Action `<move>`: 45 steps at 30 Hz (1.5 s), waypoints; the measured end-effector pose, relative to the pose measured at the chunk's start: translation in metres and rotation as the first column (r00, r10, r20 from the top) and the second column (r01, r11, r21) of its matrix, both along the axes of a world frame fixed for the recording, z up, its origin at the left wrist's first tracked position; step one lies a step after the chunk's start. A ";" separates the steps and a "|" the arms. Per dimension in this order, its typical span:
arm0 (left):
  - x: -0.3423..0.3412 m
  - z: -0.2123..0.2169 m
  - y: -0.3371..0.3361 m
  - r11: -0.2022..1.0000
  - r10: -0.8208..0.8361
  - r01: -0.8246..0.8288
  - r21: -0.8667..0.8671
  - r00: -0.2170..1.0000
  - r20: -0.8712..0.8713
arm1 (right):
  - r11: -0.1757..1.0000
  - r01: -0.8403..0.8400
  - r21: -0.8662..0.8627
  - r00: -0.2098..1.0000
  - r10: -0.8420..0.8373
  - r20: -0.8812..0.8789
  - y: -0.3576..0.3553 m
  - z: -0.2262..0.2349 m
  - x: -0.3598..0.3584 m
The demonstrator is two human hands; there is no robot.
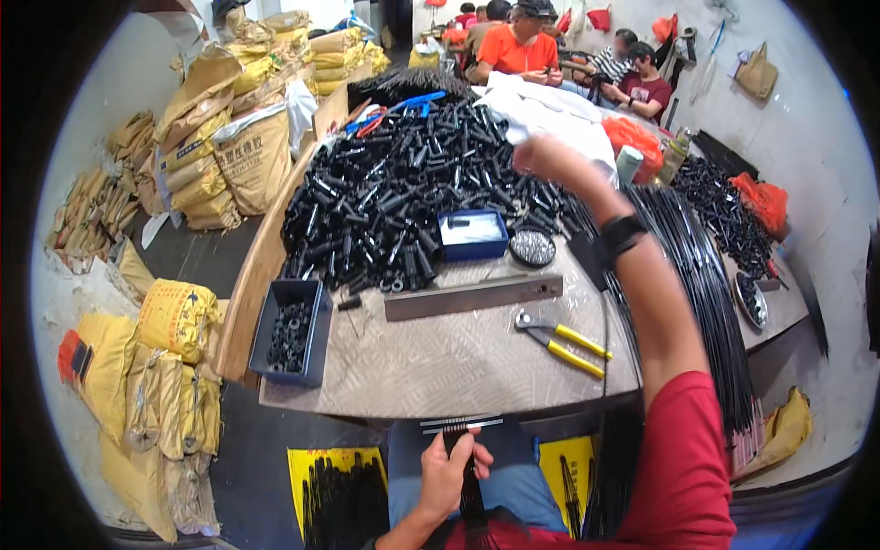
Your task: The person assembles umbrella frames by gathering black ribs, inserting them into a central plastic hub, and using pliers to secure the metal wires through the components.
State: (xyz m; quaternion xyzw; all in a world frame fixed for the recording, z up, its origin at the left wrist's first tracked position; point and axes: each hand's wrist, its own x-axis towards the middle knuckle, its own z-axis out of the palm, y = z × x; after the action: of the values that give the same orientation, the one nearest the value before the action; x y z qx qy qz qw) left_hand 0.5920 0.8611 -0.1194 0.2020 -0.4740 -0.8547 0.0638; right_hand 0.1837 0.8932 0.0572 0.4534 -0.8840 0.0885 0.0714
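Observation:
My left hand (445,472) is closed around a bundle of thin black cables (472,504) over my lap, with thin silver rods (463,425) lying crosswise at its top end. My right arm reaches far forward. The right hand (547,160) is smeared by motion above the far right of a heap of short black tubular parts (394,192), close to a white sheet (559,110); its fingers are unclear. Nearer me on the table are a flat metal bar (474,298), yellow-handled cutters (568,345), a shallow blue box (490,247) and a dish of small silver pieces (532,247).
A dark blue bin (316,339) with black rings stands at the table's left corner. Long black cables (687,293) hang over the right side. Yellow sacks (179,321) line the left. Several people sit at the back, one in an orange shirt (513,50).

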 end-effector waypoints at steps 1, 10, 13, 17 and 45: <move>-0.002 0.002 0.002 0.999 -0.019 0.020 0.036 0.999 -0.033 | 0.986 0.168 0.016 0.985 -0.168 -0.030 0.007 -0.037 -0.024; -0.008 0.001 -0.009 0.998 -0.032 0.032 0.055 0.999 0.004 | 0.956 0.240 0.171 0.961 -0.259 0.094 -0.009 -0.091 -0.034; -0.012 0.018 -0.010 0.999 -0.044 0.045 0.021 0.999 -0.026 | 0.956 0.223 0.189 0.962 -0.247 0.118 -0.001 -0.089 -0.039; -0.010 0.010 -0.013 0.999 -0.037 0.038 0.027 0.999 -0.032 | 0.944 0.189 0.269 0.973 -0.216 0.077 -0.001 -0.090 -0.026; -0.001 0.002 -0.008 0.996 -0.051 0.051 0.076 0.999 -0.002 | 0.998 0.055 -0.029 0.989 -0.059 -0.136 -0.045 -0.095 0.047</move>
State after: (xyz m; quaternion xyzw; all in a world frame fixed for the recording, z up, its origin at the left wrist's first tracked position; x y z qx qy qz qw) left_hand 0.5906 0.8531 -0.1172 0.1921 -0.4459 -0.8736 0.0345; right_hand 0.2305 0.8479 -0.0382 0.4320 -0.8884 0.0664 0.1401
